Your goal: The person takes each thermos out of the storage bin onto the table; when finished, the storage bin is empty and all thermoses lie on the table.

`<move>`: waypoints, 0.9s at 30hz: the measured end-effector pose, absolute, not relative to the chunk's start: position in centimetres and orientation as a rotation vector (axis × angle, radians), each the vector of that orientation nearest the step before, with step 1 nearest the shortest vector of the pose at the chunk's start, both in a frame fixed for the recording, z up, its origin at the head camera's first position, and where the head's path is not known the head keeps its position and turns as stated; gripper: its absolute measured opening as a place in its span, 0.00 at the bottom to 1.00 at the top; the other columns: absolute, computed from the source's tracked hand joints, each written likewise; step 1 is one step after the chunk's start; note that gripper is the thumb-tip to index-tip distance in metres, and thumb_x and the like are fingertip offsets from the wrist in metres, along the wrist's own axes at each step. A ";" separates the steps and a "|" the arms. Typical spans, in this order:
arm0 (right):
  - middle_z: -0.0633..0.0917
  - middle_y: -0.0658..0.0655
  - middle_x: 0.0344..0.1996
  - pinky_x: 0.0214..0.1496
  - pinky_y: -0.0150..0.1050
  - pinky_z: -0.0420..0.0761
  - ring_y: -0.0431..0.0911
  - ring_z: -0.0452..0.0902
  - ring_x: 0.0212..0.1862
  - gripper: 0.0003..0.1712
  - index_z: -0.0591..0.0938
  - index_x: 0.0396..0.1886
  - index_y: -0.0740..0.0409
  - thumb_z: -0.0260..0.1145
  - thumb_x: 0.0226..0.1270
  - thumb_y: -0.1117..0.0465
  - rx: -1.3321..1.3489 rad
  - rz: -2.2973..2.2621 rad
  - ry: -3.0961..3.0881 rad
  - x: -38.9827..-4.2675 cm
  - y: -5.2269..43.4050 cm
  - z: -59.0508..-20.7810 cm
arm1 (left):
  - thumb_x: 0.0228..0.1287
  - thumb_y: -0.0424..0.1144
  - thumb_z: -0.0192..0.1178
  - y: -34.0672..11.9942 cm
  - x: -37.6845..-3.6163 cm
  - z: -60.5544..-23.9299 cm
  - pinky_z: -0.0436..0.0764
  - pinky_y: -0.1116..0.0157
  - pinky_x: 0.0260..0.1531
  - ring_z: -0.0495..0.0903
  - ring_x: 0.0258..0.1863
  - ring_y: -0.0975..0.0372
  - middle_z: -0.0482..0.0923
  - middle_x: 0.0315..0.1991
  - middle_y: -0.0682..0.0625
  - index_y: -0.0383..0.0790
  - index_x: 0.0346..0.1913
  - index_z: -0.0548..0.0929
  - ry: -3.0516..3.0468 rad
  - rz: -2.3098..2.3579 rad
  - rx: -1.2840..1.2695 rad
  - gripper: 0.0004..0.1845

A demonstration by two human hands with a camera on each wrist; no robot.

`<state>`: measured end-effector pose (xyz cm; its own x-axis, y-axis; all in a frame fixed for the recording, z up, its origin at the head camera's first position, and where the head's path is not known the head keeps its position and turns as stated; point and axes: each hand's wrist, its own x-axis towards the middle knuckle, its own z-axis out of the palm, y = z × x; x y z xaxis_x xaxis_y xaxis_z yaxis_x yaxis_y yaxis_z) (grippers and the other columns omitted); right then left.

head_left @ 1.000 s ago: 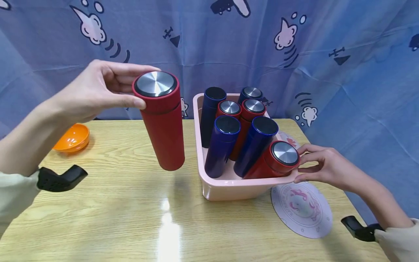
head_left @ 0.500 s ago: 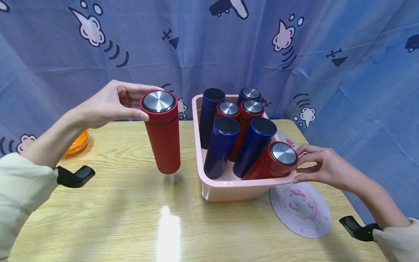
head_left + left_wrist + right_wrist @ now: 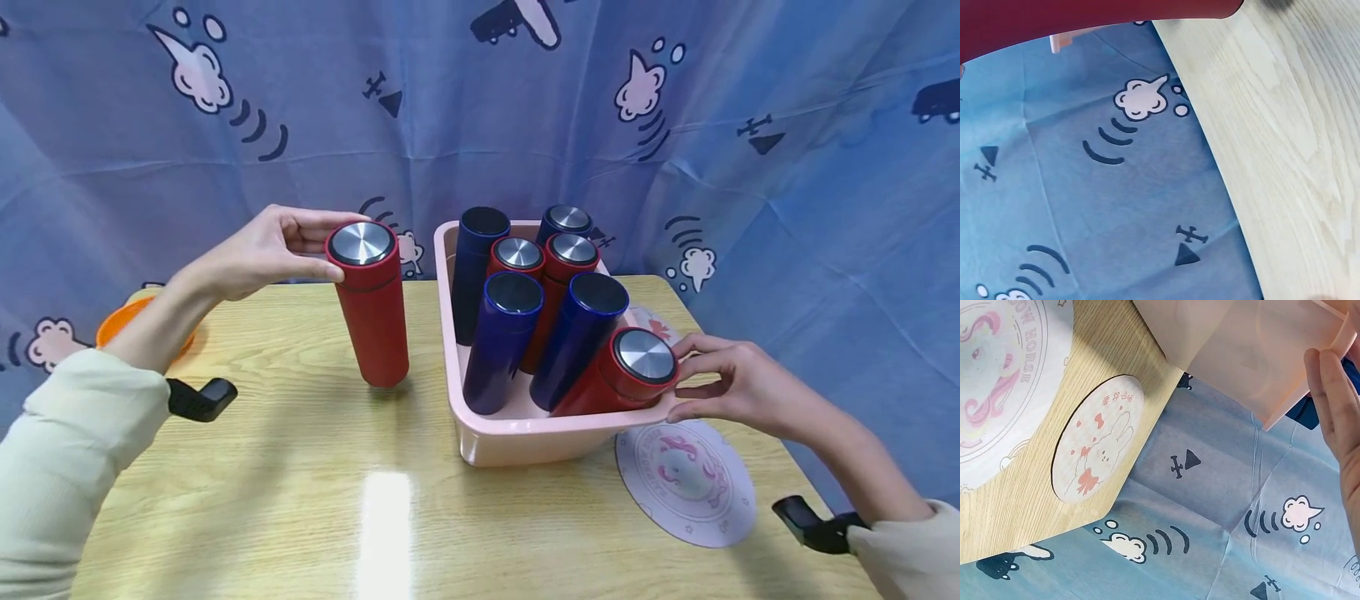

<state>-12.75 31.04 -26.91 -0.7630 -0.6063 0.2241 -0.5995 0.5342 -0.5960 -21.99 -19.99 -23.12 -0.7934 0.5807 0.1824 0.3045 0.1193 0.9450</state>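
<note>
My left hand (image 3: 258,254) holds a red thermos (image 3: 377,329) by its top, thumb and fingers around the lid end. The thermos is upright, its base close over the table, left of a pink plastic bin (image 3: 540,426). In the left wrist view, part of the red thermos (image 3: 1085,17) crosses the top edge. With its fingers and thumb, my right hand (image 3: 731,385) grips the bin's rim at the front right corner. Several thermoses stand in the bin, blue ones (image 3: 502,350) and red ones with silver lids. One red thermos (image 3: 611,375) leans toward the right hand.
A round white mat with a pink pony (image 3: 690,483) lies right of the bin. Behind it is a smaller rabbit mat (image 3: 1099,440). An orange bowl (image 3: 120,321) sits at the back left, partly behind the left forearm. A blue patterned curtain (image 3: 330,100) hangs behind the table.
My left hand has lowered the red thermos toward the table and moved slightly right and away with it. The right hand keeps its grip on the bin.
</note>
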 end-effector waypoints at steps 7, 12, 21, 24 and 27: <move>0.78 0.45 0.41 0.35 0.32 0.84 0.30 0.74 0.47 0.19 0.88 0.34 0.55 0.79 0.39 0.75 -1.076 -1.086 2.725 -12.7 31.1 -27.0 | 0.57 0.22 0.64 -20.1 -23.6 -24.3 0.79 0.68 0.50 0.82 0.49 0.61 0.83 0.50 0.51 0.38 0.65 0.74 2.158 1.759 0.859 0.30; 0.78 0.44 0.41 0.34 0.32 0.84 0.29 0.74 0.46 0.19 0.88 0.34 0.55 0.79 0.39 0.74 -1.067 -1.083 2.731 -12.8 31.2 -27.0 | 0.58 0.23 0.63 -20.1 -24.7 -25.0 0.79 0.69 0.50 0.82 0.49 0.62 0.83 0.50 0.52 0.36 0.65 0.72 2.180 1.760 0.836 0.30; 0.78 0.45 0.41 0.35 0.34 0.84 0.30 0.76 0.46 0.18 0.87 0.34 0.56 0.78 0.40 0.75 -1.034 -1.121 2.702 -12.6 31.3 -27.0 | 0.60 0.25 0.63 -19.8 -26.5 -25.8 0.78 0.69 0.51 0.81 0.51 0.63 0.81 0.53 0.53 0.34 0.67 0.69 2.221 1.719 0.821 0.31; 0.78 0.45 0.41 0.36 0.34 0.84 0.31 0.77 0.46 0.18 0.87 0.35 0.57 0.77 0.41 0.75 -1.033 -1.145 2.677 -12.5 31.3 -27.0 | 0.60 0.25 0.63 -19.8 -27.0 -26.1 0.78 0.70 0.51 0.81 0.51 0.64 0.81 0.53 0.54 0.33 0.68 0.68 2.220 1.730 0.815 0.31; 0.78 0.45 0.41 0.36 0.34 0.84 0.31 0.77 0.46 0.18 0.87 0.34 0.57 0.77 0.41 0.76 -1.049 -1.151 2.672 -12.6 31.3 -27.0 | 0.60 0.25 0.63 -19.8 -27.4 -26.3 0.78 0.70 0.51 0.80 0.52 0.65 0.81 0.53 0.54 0.33 0.68 0.67 2.226 1.751 0.801 0.32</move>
